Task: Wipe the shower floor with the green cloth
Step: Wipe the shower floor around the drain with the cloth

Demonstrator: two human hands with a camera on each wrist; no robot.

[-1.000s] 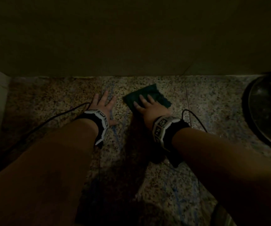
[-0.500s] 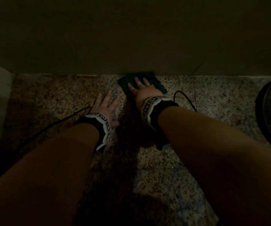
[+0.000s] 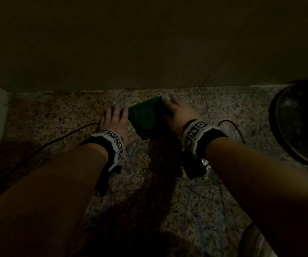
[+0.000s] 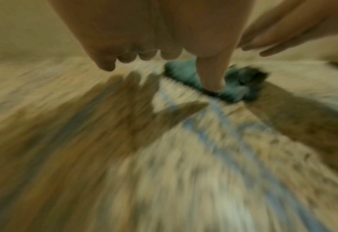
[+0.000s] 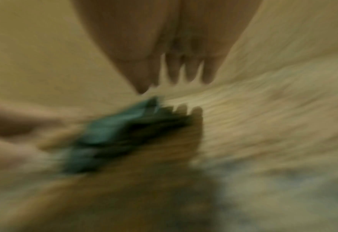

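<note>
Head view alone shows basin.

Both wrist views are motion-smeared — green cloth and shower floor show w/o texture. In the head view the right hand has blurred fingertips and covers the cloth's right edge. Dark round basin is cut off at the right edge — contents too dim to tell.

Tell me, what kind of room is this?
Probably a bathroom or shower area, though it is dim. The floor is speckled stone tile with grout lines, a plain wall meets it, a dark round basin sits at the right, and a green cloth lies on the tiles.
</note>
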